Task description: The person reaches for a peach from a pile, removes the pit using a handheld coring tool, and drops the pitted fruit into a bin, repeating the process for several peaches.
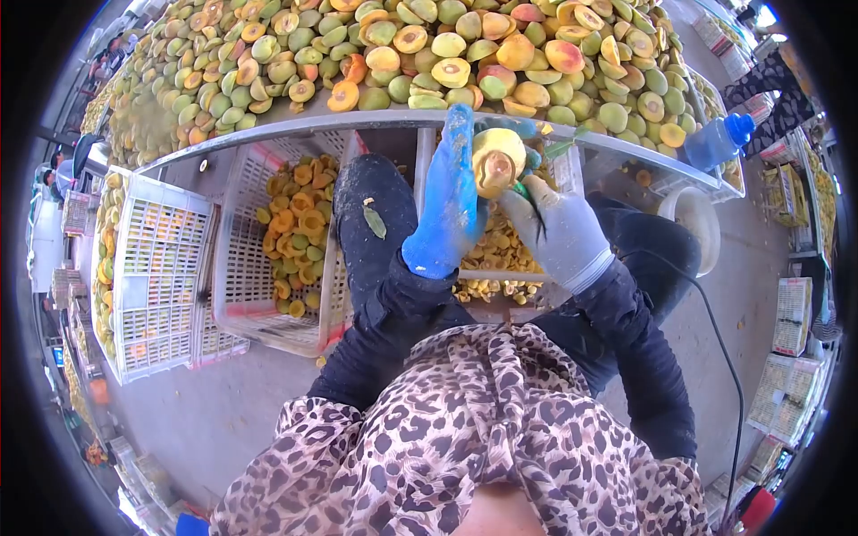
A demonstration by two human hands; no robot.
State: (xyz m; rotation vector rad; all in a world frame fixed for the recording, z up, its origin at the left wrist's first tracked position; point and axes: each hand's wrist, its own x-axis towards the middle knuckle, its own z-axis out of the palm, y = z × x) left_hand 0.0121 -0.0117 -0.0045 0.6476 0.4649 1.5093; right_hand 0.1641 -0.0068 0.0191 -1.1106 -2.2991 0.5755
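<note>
In front of my lap, my left hand (pixel 451 201), in a blue glove, is closed around a halved yellow peach (pixel 498 163). Its cut face is turned up, with the brown pit area showing. Close against the peach's lower edge is my right hand (pixel 561 223), in a pale grey glove. Its fingers are wrapped on a thin tool with a dark and green handle (pixel 534 204); the tool's tip is hidden by the fruit and fingers. Below both hands, between my knees, a crate holds peach pieces (pixel 500 246).
A metal-edged table (pixel 295 128) heaped with halved peaches (pixel 447 45) spans the front. White crates (pixel 161 277) and a crate of orange halves (pixel 299 223) stand on the left. On the right are a blue-capped bottle (pixel 715 143), a white bucket (pixel 695 228) and a dark cable (pixel 728 357).
</note>
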